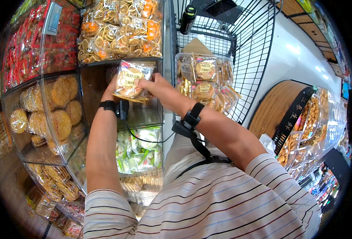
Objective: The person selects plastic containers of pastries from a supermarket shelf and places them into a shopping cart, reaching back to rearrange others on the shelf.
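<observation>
A small stack of wrapped round biscuits [128,80] is held between my two hands, above a dark shelf compartment [94,89]. The top wrapper is clear film with printed writing. My right hand [158,88] grips the stack from the right, its thumb pressed on the top packet. My left hand [111,88] supports it from the left; its fingers are mostly hidden behind the packets. To the right, a clear plastic box [191,56] filled with similar biscuit packets [205,70] rests in a black wire shopping cart [255,65].
The cart also carries a black bottle [188,19], a phone [220,7] and a brown cardboard piece [196,47]. Clear-walled bins hold bagged snacks [119,30], round crackers [50,110] and green-white packets [140,149]. A curved wooden display stand [273,110] is at right.
</observation>
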`<state>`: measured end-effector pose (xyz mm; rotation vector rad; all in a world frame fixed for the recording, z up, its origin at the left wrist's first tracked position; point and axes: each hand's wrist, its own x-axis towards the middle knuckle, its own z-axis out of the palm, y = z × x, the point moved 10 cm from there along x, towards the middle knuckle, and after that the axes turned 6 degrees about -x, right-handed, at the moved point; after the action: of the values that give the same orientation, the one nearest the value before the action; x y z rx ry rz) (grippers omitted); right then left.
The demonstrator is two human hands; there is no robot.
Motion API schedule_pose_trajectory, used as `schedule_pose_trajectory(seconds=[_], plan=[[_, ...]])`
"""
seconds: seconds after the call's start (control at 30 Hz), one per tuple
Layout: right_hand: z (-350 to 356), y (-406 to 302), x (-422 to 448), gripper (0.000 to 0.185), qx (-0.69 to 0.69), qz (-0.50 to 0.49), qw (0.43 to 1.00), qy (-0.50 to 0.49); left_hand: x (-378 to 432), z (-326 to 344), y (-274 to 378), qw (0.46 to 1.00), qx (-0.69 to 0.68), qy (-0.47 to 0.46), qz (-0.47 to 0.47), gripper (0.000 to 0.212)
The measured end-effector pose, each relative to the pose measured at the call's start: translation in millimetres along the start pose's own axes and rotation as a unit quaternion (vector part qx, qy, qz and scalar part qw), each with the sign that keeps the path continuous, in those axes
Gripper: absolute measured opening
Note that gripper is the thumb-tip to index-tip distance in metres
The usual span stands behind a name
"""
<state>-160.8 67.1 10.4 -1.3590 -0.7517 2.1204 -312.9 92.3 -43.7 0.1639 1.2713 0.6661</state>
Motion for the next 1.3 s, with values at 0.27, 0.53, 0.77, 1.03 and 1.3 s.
schedule_pose_trajectory(seconds=[0.27,0.53,0.77,1.03,1.3], plan=[[11.5,52.9,37.9,0.055,0.095,0.016,0.995,0.025,21.3,-6.5,-1.8,0.999,0.003,-0.022,-0.035,0.053],[9.6,73.9,49.2,0.053,0.052,0.046,0.995,0.074,5.6,-7.7,-3.9,0.997,0.023,-0.046,-0.054,0.056],[14.1,63.3,47.5,0.067,0.099,0.026,0.992,0.068,10.7,-16.2,-4.4,0.98,0.195,-0.028,-0.029,0.058],[-10.3,82.8,58.3,0.076,-0.016,0.078,0.978,0.193,33.6,-29.9,4.5,0.921,0.343,0.11,0.148,0.063],[10.9,124.5,129.0,0.034,-0.572,-0.063,0.804,0.151,40.2,-28.0,-0.4,0.891,0.399,0.11,0.185,0.076]])
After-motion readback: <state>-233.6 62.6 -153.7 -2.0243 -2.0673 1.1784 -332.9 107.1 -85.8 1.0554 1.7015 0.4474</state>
